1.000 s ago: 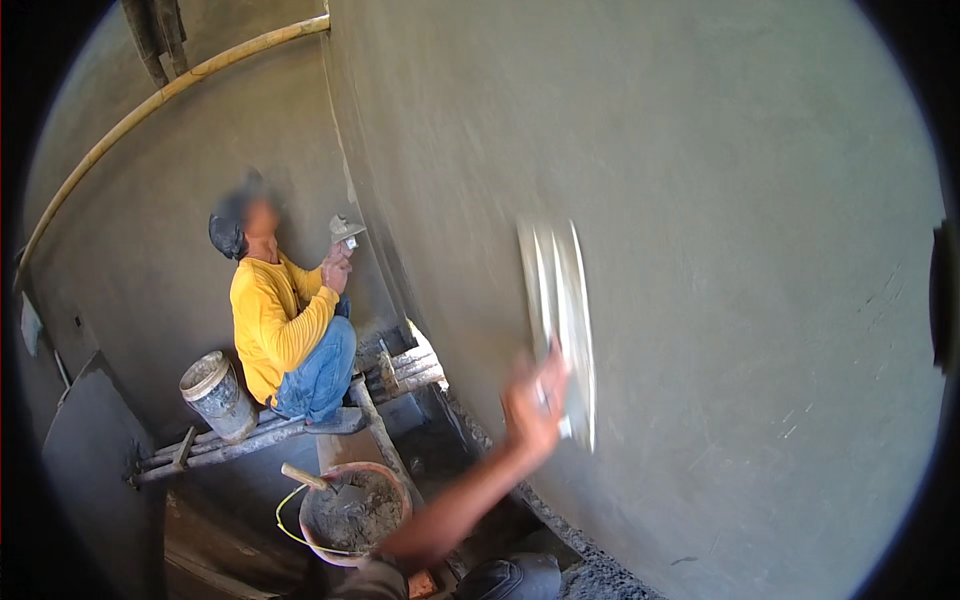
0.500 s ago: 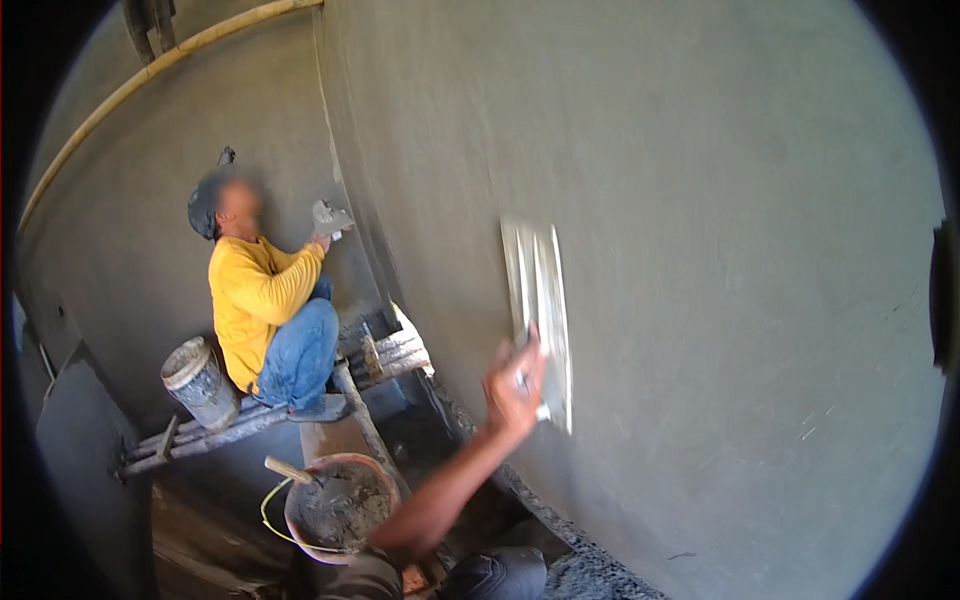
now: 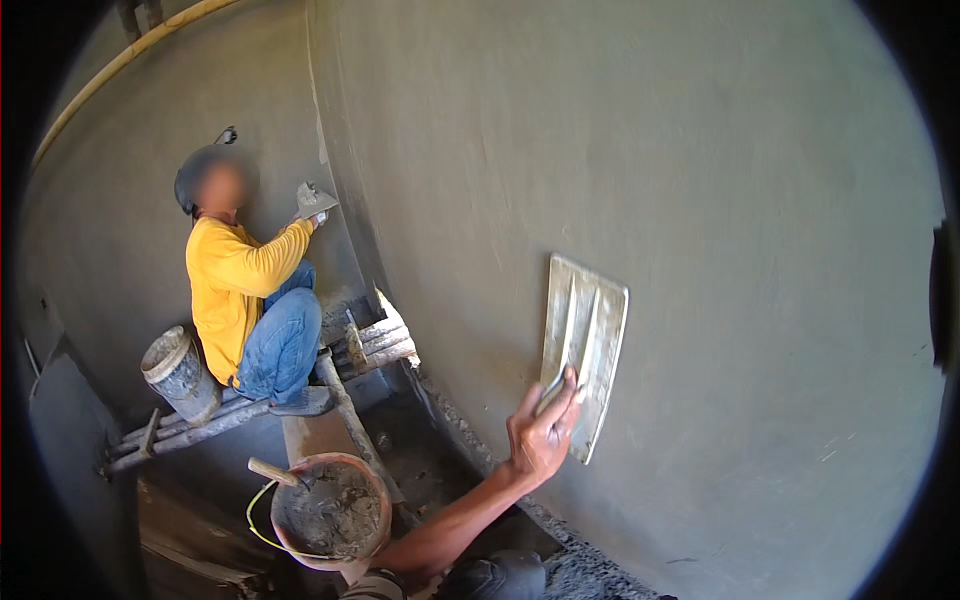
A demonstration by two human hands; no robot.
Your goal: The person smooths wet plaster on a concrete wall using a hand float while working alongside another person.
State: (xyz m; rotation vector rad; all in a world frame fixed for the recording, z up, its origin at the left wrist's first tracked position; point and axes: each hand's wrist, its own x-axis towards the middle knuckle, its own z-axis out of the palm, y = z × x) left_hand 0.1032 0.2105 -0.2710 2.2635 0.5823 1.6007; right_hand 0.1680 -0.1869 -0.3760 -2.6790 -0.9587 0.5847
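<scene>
My left hand [image 3: 540,440] grips the handle of a pale rectangular float [image 3: 595,335] with long ridges along its back, held against the smooth grey plastered wall [image 3: 760,250]. The forearm rises from the lower edge, past a round pinkish bucket [image 3: 383,510] of grey mortar. A wooden-handled tool [image 3: 268,470] rests in that bucket, which has a thin yellow handle. My right hand is not visible.
A co-worker [image 3: 225,280] in a yellow top squats on a pole platform [image 3: 185,438], holding a trowel [image 3: 312,200] with mortar. A whitish bucket [image 3: 170,370] stands beside them. A bamboo pole [image 3: 150,40] crosses the upper left; rough rubble [image 3: 590,570] lines the wall's foot.
The float in my left hand has moved right and down along the wall. The camera view has shifted, so the co-worker and buckets sit further left in the picture.
</scene>
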